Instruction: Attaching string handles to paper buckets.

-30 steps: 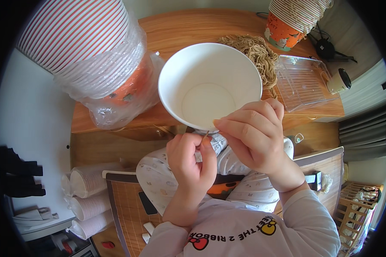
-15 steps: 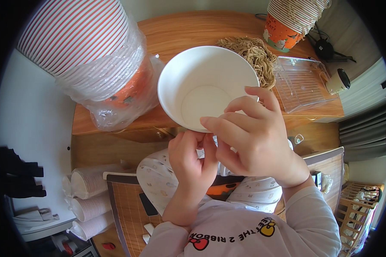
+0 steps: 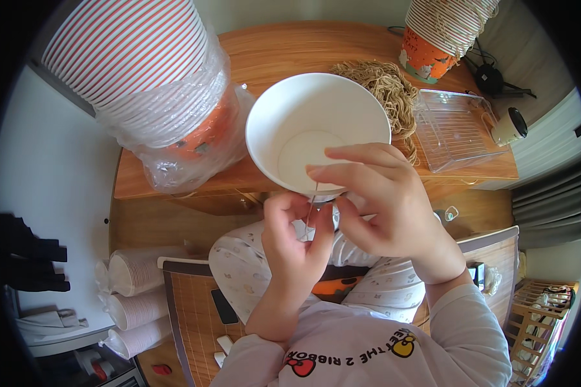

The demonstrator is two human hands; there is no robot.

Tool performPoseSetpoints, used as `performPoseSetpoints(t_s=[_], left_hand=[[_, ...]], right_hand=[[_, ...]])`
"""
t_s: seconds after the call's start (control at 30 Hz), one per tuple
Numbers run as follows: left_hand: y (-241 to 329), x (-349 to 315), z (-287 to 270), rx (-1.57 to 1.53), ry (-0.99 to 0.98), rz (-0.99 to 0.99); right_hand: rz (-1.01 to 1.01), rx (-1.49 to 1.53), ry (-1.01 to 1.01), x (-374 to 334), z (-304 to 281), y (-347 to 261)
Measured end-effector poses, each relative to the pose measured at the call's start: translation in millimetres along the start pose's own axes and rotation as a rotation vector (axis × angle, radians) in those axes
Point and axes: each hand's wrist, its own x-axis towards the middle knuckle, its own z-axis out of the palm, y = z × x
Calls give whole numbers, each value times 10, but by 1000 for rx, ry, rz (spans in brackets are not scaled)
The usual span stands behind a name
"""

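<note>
A large white paper bucket (image 3: 323, 109) stands tilted in front of me, its open mouth showing a plain white inside. A thin cord (image 3: 312, 209) runs down from its near rim. My left hand (image 3: 294, 242) is below that rim, with curled fingers and thumb closed about the cord; the exact grip is partly hidden. Over the rim reaches my right hand (image 3: 390, 203), its index fingertip beside the top of the cord. Its thumb is apart from the fingers, and the fingers are spread and bent.
A hank of tan cord (image 3: 390, 90) lies behind the bucket on the wooden desk (image 3: 271, 45). Bagged stacked buckets (image 3: 129, 58) rise at left; orange buckets with cords (image 3: 432, 48) stand far right. Near them are a clear tray (image 3: 455, 132) and a lidded cup (image 3: 509, 127).
The right thumb has moved away from the fingers, and the cord now shows between my hands. The view has shifted slightly, so the bucket appears a little farther right.
</note>
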Motion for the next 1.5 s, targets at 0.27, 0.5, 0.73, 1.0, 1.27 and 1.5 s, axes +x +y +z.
performPoseSetpoints(t_s=[0.27, 0.5, 0.73, 1.0, 1.27, 1.5], left_hand=[[-133, 1, -142, -476, -269, -34], [-189, 168, -142, -748, -405, -149], [-115, 191, -100, -655, -401, -206], [-79, 134, -54, -605, -339, -255], [-121, 100, 0, -343, -264, -78], [-76, 65, 52, -501, -243, -262]], right_hand=[[-352, -168, 62, -349, 60, 70], [-399, -295, 109, -716, 307, 240], [66, 210, 261, -1008, 595, 135], [592, 1233, 252, -973, 792, -72], [399, 1055, 334, -1056, 624, -201], [312, 541, 206, -1045, 647, -228]])
